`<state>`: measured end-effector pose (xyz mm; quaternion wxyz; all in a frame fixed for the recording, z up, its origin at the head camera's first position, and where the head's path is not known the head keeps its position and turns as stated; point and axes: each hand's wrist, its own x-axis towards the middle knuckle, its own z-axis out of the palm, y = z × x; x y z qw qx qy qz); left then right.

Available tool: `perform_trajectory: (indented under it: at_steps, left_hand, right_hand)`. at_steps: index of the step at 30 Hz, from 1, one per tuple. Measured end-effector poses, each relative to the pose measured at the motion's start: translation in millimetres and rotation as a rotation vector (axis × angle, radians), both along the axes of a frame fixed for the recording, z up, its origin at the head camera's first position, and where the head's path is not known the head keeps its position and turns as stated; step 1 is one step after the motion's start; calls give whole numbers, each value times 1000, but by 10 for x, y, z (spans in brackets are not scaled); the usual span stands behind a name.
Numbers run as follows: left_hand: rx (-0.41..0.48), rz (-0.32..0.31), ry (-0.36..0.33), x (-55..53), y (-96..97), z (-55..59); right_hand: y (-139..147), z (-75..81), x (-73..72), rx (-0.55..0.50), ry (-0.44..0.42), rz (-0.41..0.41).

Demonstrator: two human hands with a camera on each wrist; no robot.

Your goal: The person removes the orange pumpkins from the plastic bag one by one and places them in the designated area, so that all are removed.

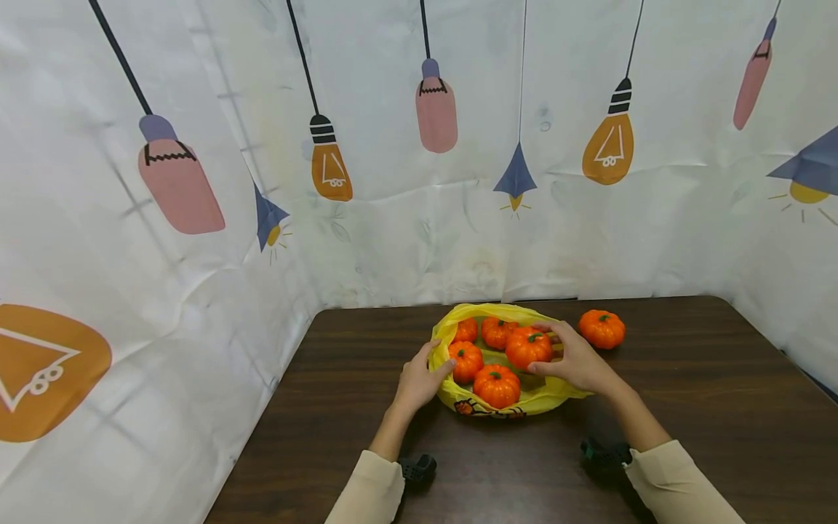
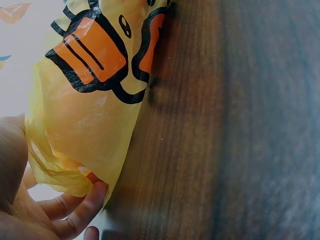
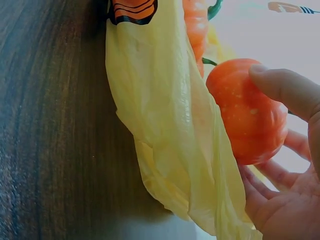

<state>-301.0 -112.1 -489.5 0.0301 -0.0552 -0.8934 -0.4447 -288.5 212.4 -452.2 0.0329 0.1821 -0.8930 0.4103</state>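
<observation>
On the table lies a yellow plastic bag point(image 1: 543, 397), its mouth spread wide with several small orange toy pumpkins inside. My left hand point(image 1: 419, 378) grips the bag's left rim, thumb over the inner side. In the left wrist view, the fingers point(image 2: 82, 212) curl around the yellow plastic. Over the right part of the opening, my right hand point(image 1: 579, 360) holds a toy pumpkin point(image 1: 527, 348) between thumb and fingers. The right wrist view shows that same pumpkin point(image 3: 245, 112) just beyond the bag's side point(image 3: 165, 110). Another toy pumpkin point(image 1: 497, 386) sits at the bag's front.
One toy pumpkin point(image 1: 601, 329) stands outside the bag, at the table's back right. The dark wooden table point(image 1: 314, 407) reaches back to a white curtain point(image 1: 393, 247) printed with lamps. Dark wrist bands point(image 1: 417, 468) are on both wrists.
</observation>
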Motion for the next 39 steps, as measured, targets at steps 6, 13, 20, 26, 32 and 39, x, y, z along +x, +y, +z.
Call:
perform_trajectory:
  at_steps: [6,13,20,26,32,39]
  left_hand:
    - [4,-1,-3,3,6,13]
    - [1,5,-1,2,19,11]
    - [3,4,-6,10,29,2]
    - [-7,3,1,6,31,7]
    - [-8,10,-8,11,34,15]
    - [-6,14,-13,24,25,19]
  right_hand:
    - [34,10,-15,-14,30,2]
    - [67,41,-15,-49,37,-6]
    - [90,83,1,-54,50,-22]
    - [127,122,7,-54,53,-27]
    - [219,233,35,-107,41,-26]
    - [364,362,65,-105,51,-94]
